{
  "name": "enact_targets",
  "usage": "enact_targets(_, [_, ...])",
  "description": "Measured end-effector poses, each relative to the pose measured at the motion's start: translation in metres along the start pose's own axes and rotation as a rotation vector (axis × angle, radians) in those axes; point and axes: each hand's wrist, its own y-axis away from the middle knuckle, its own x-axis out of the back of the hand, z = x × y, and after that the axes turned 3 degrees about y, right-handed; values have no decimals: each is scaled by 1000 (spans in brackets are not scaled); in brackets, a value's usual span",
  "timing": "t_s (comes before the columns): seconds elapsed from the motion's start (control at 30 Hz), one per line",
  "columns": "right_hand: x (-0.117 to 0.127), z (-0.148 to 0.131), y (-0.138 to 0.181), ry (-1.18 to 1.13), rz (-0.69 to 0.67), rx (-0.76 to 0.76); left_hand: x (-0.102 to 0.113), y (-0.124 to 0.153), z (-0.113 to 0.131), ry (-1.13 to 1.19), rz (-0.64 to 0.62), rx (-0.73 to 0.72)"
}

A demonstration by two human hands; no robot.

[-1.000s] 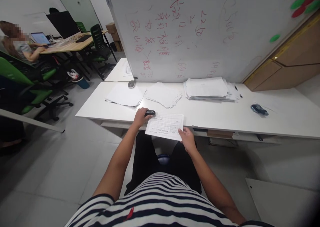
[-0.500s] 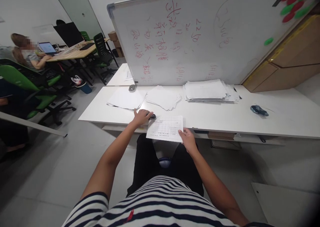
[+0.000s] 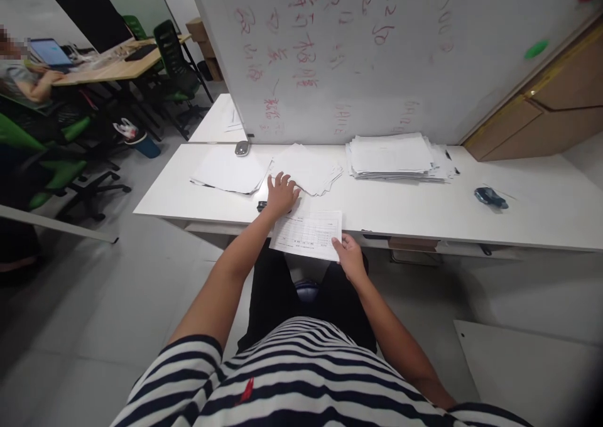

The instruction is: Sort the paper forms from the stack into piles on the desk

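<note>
My right hand pinches the right edge of a printed form, thumb on top, at the desk's front edge. Over the far edge of that form, my left hand has its fingers spread and holds nothing I can see. Its fingertips reach the near side of a fanned pile of white sheets; whether they touch it I cannot tell. Partly hidden under the left wrist lies a small black object, perhaps a stapler. A second set of sheets lies to the left.
A thick paper stack stands right of centre on the white desk. Farther right lies a dark blue object. A computer mouse sits at the back left, before the whiteboard. Someone uses a laptop at another table.
My left hand has left the black object and moved forward toward the fanned sheets, fingers spreading. My right hand still holds the form. The camera view has tilted down.
</note>
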Motion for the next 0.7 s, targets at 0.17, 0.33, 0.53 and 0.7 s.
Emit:
enact_targets(0.17, [1, 4, 4, 17, -35, 10, 19, -12, -13, 320, 104, 294])
enact_targets(0.33, [0, 8, 5, 56, -90, 9, 50, 4, -27, 547, 305, 404])
enact_targets(0.53, [30, -9, -2, 166, -106, 45, 47, 48, -43, 389, 138, 468])
enact_targets(0.7, [90, -54, 3, 216, 22, 86, 36, 47, -45, 129, 18, 326])
